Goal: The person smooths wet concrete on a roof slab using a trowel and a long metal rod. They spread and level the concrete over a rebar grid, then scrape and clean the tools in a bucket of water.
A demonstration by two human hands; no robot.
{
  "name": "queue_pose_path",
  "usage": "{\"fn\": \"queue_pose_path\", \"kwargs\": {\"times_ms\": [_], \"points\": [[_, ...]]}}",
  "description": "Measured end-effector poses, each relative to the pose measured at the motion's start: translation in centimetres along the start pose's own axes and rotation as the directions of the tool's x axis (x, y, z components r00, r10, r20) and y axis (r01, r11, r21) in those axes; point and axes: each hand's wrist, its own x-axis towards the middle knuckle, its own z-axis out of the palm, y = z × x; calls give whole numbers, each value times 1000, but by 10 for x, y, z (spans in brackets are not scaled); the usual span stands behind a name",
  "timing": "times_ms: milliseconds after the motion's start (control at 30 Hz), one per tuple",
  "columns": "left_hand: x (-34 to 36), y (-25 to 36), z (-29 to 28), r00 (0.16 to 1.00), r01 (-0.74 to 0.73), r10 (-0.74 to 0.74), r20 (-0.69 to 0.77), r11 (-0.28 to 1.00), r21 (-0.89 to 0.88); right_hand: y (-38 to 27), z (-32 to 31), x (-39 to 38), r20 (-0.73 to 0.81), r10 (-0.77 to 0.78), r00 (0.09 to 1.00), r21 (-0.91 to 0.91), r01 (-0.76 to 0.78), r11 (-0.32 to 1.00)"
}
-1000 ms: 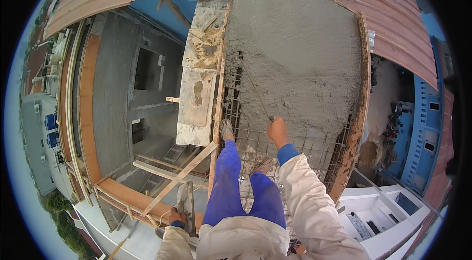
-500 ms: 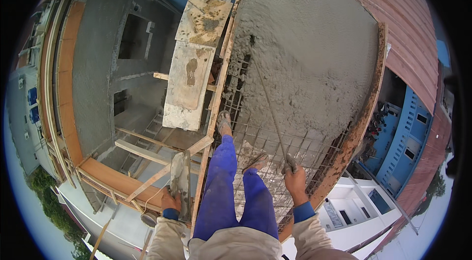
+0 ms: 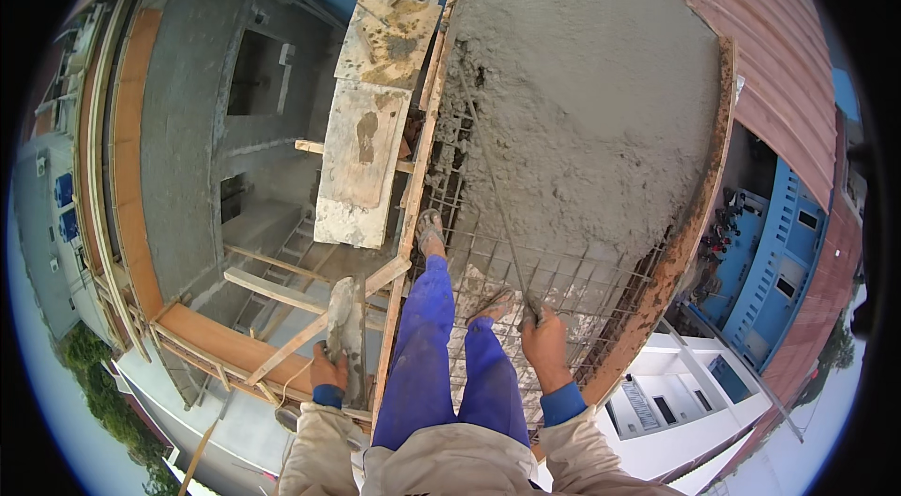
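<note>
left hand [image 3: 328, 370]: one | right hand [image 3: 546, 346]: one | long rod [image 3: 500, 203]: one | flat grey tool [image 3: 347, 322]: one | feet [image 3: 431, 233]: two | blue tanks [image 3: 64, 191], on the far left: two

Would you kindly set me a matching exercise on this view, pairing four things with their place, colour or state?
Things:
1. left hand
2. right hand
3. trousers
4. wet concrete

Descriptions:
A. blue
B. gripping a long thin rod
C. edged on the right by a formwork board
D. holding a smeared flat tool

Pairs: 1-D; 2-B; 3-A; 4-C
</note>
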Motion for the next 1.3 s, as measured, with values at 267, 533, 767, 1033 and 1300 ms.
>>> {"fn": "queue_pose_path", "kwargs": {"times_ms": [267, 533, 767, 1033, 1300], "points": [[-1, -26, 34, 1000, 14, -13, -27, 999, 32, 24, -4, 13, 10, 31, 999, 118, -32, 993], [-17, 11, 36, 989, -146, 146, 26, 989, 33, 8, 12, -47, 211, 218, 953, 381, -286, 879], [-4, 31, 14, 991, -137, 137, 6, 988, 67, -32, 76, 110, 428, 338, 838, 769, -534, 350], [14, 16, -7, 998, -59, 59, 8, 998, 6, -34, 50, -27, 147, 32, 989, -78, -20, 997], [29, 7, 12, 999, 46, -47, 19, 999, 13, -50, 50, 85, 278, 117, 954, -23, -115, 993]]}}
